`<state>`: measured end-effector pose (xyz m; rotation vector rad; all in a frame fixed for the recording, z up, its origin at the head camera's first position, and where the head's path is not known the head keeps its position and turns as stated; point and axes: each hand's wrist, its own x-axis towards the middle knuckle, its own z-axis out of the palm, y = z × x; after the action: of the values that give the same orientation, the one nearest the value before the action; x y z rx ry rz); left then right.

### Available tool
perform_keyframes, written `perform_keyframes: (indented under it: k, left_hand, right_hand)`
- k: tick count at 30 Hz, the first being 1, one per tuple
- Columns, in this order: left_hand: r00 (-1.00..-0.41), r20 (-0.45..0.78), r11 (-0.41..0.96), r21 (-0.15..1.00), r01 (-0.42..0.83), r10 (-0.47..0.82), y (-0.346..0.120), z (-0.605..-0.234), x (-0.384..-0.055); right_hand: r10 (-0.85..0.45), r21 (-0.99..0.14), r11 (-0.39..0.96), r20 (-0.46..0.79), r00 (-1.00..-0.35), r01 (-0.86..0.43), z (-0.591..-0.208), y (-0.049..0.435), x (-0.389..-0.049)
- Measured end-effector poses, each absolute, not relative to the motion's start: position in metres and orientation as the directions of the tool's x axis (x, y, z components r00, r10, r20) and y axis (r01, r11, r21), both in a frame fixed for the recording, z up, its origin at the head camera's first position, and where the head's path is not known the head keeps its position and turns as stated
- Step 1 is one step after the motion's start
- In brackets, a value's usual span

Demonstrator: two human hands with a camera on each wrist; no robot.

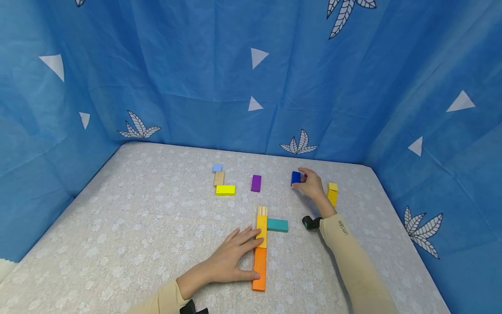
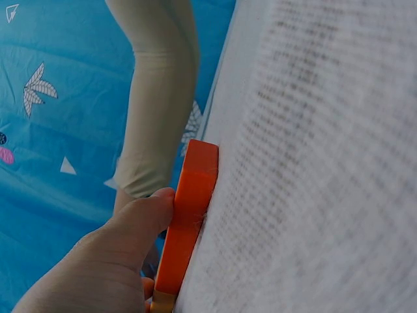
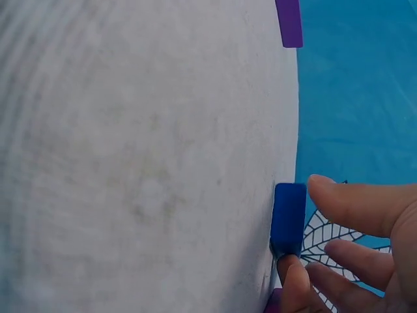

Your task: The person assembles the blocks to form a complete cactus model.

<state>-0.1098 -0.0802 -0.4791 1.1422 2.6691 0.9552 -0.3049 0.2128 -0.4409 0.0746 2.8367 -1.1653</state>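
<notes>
My left hand lies with spread fingers along a row of blocks. Its thumb touches the side of the orange block, also seen in the left wrist view, and its fingertips rest on the amber block beyond. Pale wooden strips continue that row at the far end, and a teal block juts out to its right. Farther back, my right hand holds a dark blue block between thumb and index finger, close to the tablecloth. A magenta block is mostly hidden behind this hand.
A purple block lies mid-table. Left of it sit a bright yellow block, a wooden block and a light blue piece. Yellow blocks are beside the right wrist. Blue curtains enclose the table's back and sides.
</notes>
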Motion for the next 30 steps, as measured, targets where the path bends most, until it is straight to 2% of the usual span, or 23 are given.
perform_keyframes:
  k: [13,30]
  left_hand:
    - [-0.716,0.167,0.522,0.576,0.629,0.678,-0.0808,-0.4807,-0.1102]
    - [-0.724,0.131,0.534,0.589,0.606,0.677,-0.0797,-0.4813,-0.1112]
  right_hand:
    - [0.014,-0.654,0.752,-0.104,-0.995,0.079,-0.4443,0.2138,-0.3068]
    - [0.008,-0.677,0.734,-0.074,-0.997,0.056,-0.4430,0.2151,-0.2989]
